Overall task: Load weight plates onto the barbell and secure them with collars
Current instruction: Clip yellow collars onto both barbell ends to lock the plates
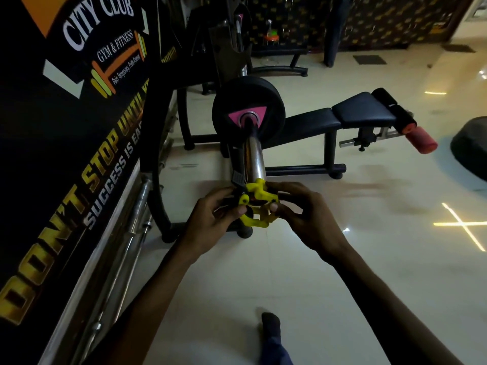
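A chrome barbell sleeve (253, 156) points toward me. A black weight plate (263, 96) with a pink triangle label sits far up on it. A yellow clamp collar (259, 197) with a black lever is at the sleeve's near end. My left hand (213, 222) grips the collar's left side and the lever. My right hand (308, 219) pinches its right side. Whether the collar is around the sleeve tip or just in front of it, I cannot tell.
A black wall banner (66, 127) runs along the left, with spare bars (131, 233) lying at its foot. A black bench (342, 117) with red foam rollers stands right of the plate. A black rack frame (158, 180) curves below the bar. My foot (271, 325) is on the tiled floor.
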The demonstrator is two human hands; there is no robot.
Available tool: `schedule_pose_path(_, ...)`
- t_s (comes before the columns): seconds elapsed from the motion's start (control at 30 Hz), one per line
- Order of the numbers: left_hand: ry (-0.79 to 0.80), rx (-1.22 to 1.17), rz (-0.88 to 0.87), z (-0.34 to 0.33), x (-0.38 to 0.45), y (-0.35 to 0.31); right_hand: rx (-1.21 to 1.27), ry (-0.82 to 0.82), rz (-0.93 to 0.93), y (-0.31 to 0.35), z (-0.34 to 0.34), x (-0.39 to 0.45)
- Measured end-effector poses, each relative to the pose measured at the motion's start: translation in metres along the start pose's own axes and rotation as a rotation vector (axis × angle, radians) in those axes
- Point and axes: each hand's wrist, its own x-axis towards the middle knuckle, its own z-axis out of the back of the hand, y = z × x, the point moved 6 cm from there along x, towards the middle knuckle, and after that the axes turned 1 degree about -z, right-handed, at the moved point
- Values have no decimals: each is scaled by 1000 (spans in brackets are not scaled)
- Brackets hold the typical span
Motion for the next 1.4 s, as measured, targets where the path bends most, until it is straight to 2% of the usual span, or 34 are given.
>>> schedule_pose_path(0.23,-31,33,-10,2,10,9,47,6,-9,-15,1,10)
schedule_pose_path(0.53,-239,22,18,12,64,19,-263,-66,95,-18,10,72)
schedule_pose_path(0.7,-314,125,-19,16,100,16,-258,-79,144,-23,7,110)
schedule_pose_path(1.1,-308,282,-63,28,210,22,-235,-148,187,-34,14,215)
schedule_pose_path(1.27,-347,320,-58,31,234,30,-217,-181,213,-41,10,240)
schedule_pose_path(1.4,-363,348,-76,33,245,30,-233,-144,255,-43,2,248)
